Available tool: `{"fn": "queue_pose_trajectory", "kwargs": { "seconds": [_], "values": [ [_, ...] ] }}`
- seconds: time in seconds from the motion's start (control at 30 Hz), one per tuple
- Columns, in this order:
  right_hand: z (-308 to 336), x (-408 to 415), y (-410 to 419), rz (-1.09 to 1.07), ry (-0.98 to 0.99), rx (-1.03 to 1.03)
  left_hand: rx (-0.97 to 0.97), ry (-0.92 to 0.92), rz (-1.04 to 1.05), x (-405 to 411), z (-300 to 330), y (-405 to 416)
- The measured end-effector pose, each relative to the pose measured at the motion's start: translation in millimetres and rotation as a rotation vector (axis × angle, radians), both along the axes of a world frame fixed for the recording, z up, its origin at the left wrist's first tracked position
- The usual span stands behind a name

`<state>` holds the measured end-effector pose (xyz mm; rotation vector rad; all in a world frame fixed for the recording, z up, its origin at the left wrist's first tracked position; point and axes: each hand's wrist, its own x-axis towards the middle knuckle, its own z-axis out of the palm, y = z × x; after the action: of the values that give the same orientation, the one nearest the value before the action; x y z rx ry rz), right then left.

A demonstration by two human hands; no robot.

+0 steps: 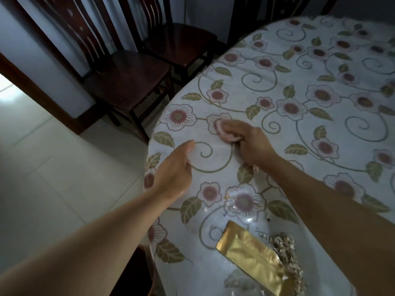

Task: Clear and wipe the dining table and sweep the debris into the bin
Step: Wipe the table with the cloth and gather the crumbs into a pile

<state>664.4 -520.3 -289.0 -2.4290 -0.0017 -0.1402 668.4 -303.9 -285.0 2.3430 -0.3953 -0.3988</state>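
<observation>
The dining table (299, 99) wears a pale cloth printed with flowers and green swirls. My right hand (248, 144) presses a small pink wiping cloth (222, 130) onto the cloth near the table's left edge, fingers curled over it. My left hand (175, 169) rests at the table's rim just left of it, fingers relaxed, holding nothing. Near the front edge lies a gold foil wrapper (250, 255) beside a heap of shredded debris (288, 255). Small scraps (233, 205) are scattered on a flower between the wrapper and my right forearm.
Two dark wooden chairs (128, 75) stand against the wall left of the table. Another chair's top (136, 272) shows under my left forearm. Pale floor tiles (42, 167) spread to the left. No bin is in view.
</observation>
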Motion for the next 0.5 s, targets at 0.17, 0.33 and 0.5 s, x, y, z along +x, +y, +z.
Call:
{"fn": "queue_pose_trajectory", "kwargs": {
  "seconds": [0.17,0.33,0.5],
  "values": [
    [6,-71,14,0.250,0.045,0.025,0.046,0.002,-0.014,-4,8,-1],
    [15,-121,16,0.278,0.144,0.021,0.065,0.013,-0.047,-20,12,-1],
    [27,-141,16,0.241,0.230,0.004,0.103,0.051,-0.139,-41,18,4]
  ]
}}
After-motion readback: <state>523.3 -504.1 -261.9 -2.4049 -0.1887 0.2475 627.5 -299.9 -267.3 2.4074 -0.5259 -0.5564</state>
